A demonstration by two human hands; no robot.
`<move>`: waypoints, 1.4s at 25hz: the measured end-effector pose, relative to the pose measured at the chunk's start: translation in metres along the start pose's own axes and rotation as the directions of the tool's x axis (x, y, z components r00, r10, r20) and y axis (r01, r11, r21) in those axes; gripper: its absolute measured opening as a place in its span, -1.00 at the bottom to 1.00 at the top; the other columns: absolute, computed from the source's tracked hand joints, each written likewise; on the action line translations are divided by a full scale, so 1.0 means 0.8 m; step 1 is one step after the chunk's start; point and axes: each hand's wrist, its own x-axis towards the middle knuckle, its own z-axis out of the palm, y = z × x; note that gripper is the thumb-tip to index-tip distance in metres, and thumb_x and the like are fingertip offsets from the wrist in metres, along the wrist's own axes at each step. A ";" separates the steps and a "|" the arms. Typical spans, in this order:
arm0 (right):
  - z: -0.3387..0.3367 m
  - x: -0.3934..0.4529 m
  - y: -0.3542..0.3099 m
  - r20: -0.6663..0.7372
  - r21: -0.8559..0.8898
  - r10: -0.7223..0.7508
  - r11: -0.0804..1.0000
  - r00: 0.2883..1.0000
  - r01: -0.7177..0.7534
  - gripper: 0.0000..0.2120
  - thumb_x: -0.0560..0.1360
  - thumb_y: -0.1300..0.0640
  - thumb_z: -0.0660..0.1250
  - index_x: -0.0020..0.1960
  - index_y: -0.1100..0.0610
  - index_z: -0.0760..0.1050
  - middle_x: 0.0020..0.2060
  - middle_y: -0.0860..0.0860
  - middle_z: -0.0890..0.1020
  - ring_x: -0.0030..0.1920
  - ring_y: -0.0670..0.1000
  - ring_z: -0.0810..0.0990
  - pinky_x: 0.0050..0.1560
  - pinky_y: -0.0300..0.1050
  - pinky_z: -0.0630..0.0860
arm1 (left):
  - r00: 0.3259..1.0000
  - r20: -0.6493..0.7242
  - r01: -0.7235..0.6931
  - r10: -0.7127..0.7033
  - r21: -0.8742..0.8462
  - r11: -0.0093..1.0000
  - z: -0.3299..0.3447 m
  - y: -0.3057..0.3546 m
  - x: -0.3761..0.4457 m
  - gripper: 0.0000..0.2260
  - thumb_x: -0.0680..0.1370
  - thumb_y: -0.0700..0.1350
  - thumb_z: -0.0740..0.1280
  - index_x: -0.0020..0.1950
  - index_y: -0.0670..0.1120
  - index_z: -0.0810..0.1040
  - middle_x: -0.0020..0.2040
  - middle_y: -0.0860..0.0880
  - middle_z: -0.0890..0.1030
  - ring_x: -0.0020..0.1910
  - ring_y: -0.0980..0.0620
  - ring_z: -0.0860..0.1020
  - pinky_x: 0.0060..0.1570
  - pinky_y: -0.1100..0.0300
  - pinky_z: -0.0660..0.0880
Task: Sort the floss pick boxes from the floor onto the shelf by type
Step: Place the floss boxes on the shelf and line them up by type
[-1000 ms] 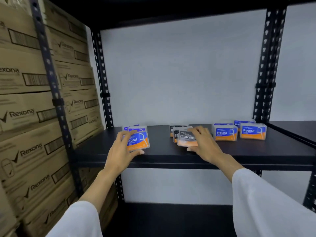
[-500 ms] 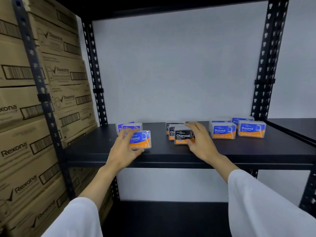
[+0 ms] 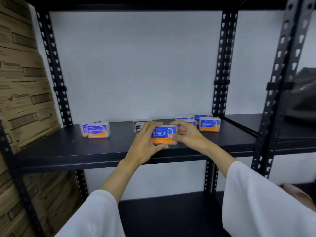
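A blue and orange "Round" floss pick box (image 3: 163, 135) hovers over the middle of the black shelf (image 3: 119, 151). My left hand (image 3: 147, 144) grips its left side and bottom. My right hand (image 3: 186, 135) pinches its right end. Two "Smooth" boxes (image 3: 97, 130) stand at the shelf's left. Black "Charcoal" boxes (image 3: 138, 128) sit behind my left hand, mostly hidden. More "Round" boxes (image 3: 209, 124) stand at the right, some hidden behind my right hand.
Stacked cardboard cartons (image 3: 22, 93) fill the rack on the left. Black perforated uprights (image 3: 222, 65) frame the bay. A lower shelf (image 3: 171, 214) lies below. A dark object (image 3: 302, 93) sits on the neighbouring shelf at right.
My left hand carried the "Round" box from the left group to the middle. My right hand left the Charcoal box and came onto the Round box's right end. The view shifted right.
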 end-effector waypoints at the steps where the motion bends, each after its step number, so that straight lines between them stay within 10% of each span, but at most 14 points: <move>1: -0.017 -0.007 0.007 -0.017 -0.021 0.018 1.000 1.000 -0.018 -0.60 0.43 0.22 0.45 0.22 0.05 0.44 0.02 0.05 0.64 0.03 -0.04 0.62 -0.05 -0.20 0.57 | 1.000 0.019 -0.010 0.010 -0.012 1.000 0.012 0.004 0.000 -0.35 0.34 0.01 0.55 0.36 0.07 0.36 0.31 0.17 0.37 0.22 0.31 0.37 0.18 0.30 0.44; 7: -0.112 -0.040 0.066 -0.274 -0.109 0.112 0.983 0.955 -0.146 -0.59 0.41 0.32 0.43 0.17 0.04 0.45 0.00 0.09 0.64 -0.09 -0.05 0.63 -0.08 -0.16 0.60 | 0.996 0.090 -0.038 0.019 0.211 0.977 0.063 0.009 -0.032 -0.69 0.52 0.09 0.32 0.24 0.10 0.44 0.17 0.17 0.45 0.09 0.18 0.48 0.06 0.20 0.44; 11: -0.150 -0.043 0.093 -0.381 -0.135 0.132 0.971 0.915 -0.197 -0.57 0.46 0.30 0.39 0.29 0.11 0.39 0.05 0.06 0.58 -0.03 -0.07 0.60 -0.20 -0.32 0.54 | 0.953 0.182 -0.297 0.243 0.395 0.869 0.091 0.002 -0.061 -0.74 0.52 0.09 0.17 0.07 0.03 0.55 -0.01 0.11 0.54 -0.09 0.06 0.54 -0.05 0.17 0.45; 19: -0.154 -0.012 0.135 -0.482 -0.287 0.044 0.935 0.875 -0.206 -0.55 0.50 0.27 0.35 0.36 0.14 0.37 0.24 0.14 0.50 0.21 0.04 0.52 0.13 -0.07 0.56 | 0.840 0.486 0.066 -0.241 0.350 0.935 0.135 -0.050 -0.116 -0.71 0.58 0.09 0.23 0.29 0.13 0.43 0.33 0.17 0.43 0.26 0.15 0.45 0.21 0.24 0.41; 35: -0.105 -0.036 0.115 -0.636 -0.384 0.001 0.867 0.772 -0.318 -0.62 0.51 0.25 0.32 0.29 0.20 0.34 0.25 0.15 0.39 0.27 0.05 0.36 0.11 -0.21 0.41 | 0.788 0.500 0.187 -0.358 0.360 0.914 0.131 -0.037 -0.088 -0.78 0.60 0.05 0.22 0.21 0.07 0.50 0.23 0.08 0.55 0.16 0.06 0.53 0.11 0.13 0.45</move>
